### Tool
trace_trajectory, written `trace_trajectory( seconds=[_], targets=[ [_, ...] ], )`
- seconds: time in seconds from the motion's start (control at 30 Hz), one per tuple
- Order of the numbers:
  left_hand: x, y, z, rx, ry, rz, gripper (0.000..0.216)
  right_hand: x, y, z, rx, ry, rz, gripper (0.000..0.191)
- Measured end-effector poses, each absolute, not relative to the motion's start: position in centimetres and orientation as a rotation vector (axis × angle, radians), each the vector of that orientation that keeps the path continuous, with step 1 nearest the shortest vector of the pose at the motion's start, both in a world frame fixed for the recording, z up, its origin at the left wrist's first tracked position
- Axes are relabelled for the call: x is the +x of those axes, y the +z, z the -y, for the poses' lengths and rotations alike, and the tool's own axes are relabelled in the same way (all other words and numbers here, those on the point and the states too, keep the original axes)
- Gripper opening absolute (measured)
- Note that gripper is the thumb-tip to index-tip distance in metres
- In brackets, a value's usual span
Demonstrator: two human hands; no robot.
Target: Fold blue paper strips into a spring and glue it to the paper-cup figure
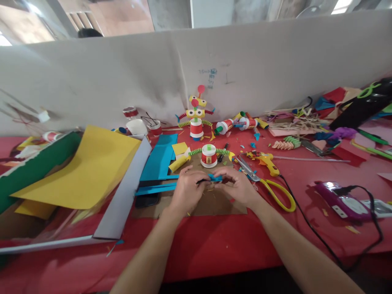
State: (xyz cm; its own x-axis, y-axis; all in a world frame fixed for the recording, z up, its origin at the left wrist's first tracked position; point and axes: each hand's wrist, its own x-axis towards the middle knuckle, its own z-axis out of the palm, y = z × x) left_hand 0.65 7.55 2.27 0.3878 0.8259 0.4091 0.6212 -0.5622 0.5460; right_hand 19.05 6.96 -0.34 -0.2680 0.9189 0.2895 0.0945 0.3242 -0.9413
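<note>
Both hands meet over a brown cardboard sheet (pixel 226 206) at the middle of the table. Between my fingertips is a small folded piece of blue paper (pixel 215 178). My left hand (pixel 189 187) pinches its left side, where a thin dark edge shows that I cannot make out. The fingers of my right hand (pixel 235 184) close on its right side. Just beyond stands a red and white paper cup (pixel 209 157) with green pleated paper arms and a yellow paper hand at its right. A rolled yellow paper tube (pixel 179 163) lies left of it.
Yellow-handled scissors (pixel 277 192) and a yellow glue gun (pixel 268 162) lie right of my hands. A purple power socket (pixel 341 200) with a black cord is farther right. Blue paper sheets (pixel 159 157) and a box (pixel 118 204) holding yellow paper are left. Finished cup figures (pixel 196 122) stand behind.
</note>
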Motion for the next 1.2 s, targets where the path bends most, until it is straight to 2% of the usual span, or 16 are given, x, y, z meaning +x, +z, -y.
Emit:
trace_trajectory(
  seconds=[0.1,0.33,0.73,0.93,1.2],
  targets=[
    [0.7,2.4,-7.5,2.285,0.971,-1.248,0.016,18.7,-0.9,-7.0,-0.969,0.976,1.559,0.007],
    [0.7,2.5,-7.5,2.203,1.02,-1.283,0.016,18.1,-1.0,-6.7,-0.962,1.092,1.39,0.011],
    [1.0,3.1,-6.7,2.045,1.039,-1.361,0.011,18.0,-0.3,-6.1,-1.012,0.954,1.378,0.011],
    [1.0,2.7,-6.8,2.076,1.051,-1.378,0.013,18.3,-0.9,-6.3,-0.988,0.925,1.454,0.025],
    [1.0,2.1,-7.0,2.371,1.066,-1.338,0.013,18.8,-1.0,-6.6,-1.104,0.709,1.637,0.011]
  ],
)
